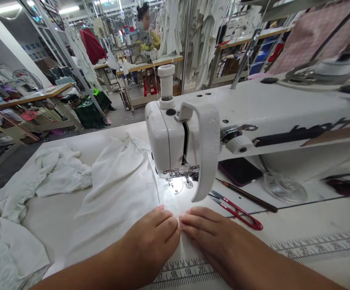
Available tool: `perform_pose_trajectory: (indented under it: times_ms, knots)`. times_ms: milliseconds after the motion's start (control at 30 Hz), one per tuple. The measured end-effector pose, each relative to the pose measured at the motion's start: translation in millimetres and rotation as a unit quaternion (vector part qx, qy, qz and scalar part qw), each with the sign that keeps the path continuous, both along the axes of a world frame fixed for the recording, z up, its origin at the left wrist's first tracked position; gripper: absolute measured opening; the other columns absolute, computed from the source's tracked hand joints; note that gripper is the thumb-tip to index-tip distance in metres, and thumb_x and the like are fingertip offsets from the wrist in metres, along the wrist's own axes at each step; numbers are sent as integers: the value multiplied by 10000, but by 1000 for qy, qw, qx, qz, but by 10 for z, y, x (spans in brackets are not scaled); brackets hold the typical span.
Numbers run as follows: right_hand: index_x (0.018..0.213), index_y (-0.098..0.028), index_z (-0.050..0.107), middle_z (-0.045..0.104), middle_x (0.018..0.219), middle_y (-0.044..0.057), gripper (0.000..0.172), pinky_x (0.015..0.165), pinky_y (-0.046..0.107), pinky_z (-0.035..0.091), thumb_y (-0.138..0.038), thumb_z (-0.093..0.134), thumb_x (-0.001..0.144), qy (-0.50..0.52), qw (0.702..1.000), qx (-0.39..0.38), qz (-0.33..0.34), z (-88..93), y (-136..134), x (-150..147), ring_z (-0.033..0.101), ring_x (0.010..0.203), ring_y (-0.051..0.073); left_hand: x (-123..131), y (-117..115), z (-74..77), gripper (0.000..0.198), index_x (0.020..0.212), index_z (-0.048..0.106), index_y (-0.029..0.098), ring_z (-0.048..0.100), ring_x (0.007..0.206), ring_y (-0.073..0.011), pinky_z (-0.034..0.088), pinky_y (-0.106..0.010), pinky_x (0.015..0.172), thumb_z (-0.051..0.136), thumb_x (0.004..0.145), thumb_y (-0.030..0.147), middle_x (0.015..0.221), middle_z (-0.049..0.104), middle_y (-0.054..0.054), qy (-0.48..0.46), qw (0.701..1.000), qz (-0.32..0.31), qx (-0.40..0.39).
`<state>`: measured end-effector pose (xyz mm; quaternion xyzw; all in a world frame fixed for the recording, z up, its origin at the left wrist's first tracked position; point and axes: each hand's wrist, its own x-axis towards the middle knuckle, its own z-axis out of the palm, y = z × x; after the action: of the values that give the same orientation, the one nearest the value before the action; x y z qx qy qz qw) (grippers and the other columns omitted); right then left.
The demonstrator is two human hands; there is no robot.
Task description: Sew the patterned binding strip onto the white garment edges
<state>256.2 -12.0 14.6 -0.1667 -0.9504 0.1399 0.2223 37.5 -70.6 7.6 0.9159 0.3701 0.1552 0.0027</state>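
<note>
**Pressing down, right up close**

Right now you are smoothing the cloth flat, just in front of the sewing spot. Your left hand (149,237) and your right hand (208,233) are both open. They lie flat with the fingers together, and they press down on a soft white cloth (117,193). Neither hand is closed or pinching. Your fingertips almost touch, with a thin fold of the cloth running up between them.

The cloth lies on a long white table (298,217). Its front part reaches under a small steel presser foot (178,177) on a big white sewing machine (165,137). From there, a straight edge runs toward you, down to the gap between your hands. The rest of the cloth spreads away to your left in loose, bunched folds.

To your right are red thread snips (235,211) and a thin stick with a dark brown handle (247,196). Behind them are a phone in a purple case (238,171) and a round clear plastic dish (283,187). A printed ruler strip (320,249) runs along the table under your hands. Far away, a person in a yellow top (152,42) sits at another machine.
</note>
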Motion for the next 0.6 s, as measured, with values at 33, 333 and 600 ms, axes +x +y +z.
perform_pose_trajectory:
  times_ms: [33,333,600]
  knots:
    - [1251,-170,584,687,1175,60,346,973,346,510,-117,395,966,-9,1000,2,3,-16,4,14,599,1125,171,-1,9,2,191,1030,594,75,581,909,-205,478,-436,1016,466,889,53,977,628,-92,0,1000,-1,6]
    - [1250,-175,570,658,1193,84,358,931,381,512,-121,437,923,-49,998,49,-14,-144,97,12,585,1122,228,-48,165,14,176,856,587,131,560,779,-174,544,-336,747,431,902,63,854,617,-67,-4,1000,-14,4]
    - [1041,-189,606,650,1011,65,190,822,367,505,-144,464,925,-93,995,36,-5,98,296,-145,600,920,211,-145,371,16,203,786,564,158,527,741,-178,519,-344,745,422,921,104,783,561,-44,-14,1000,-15,-7]
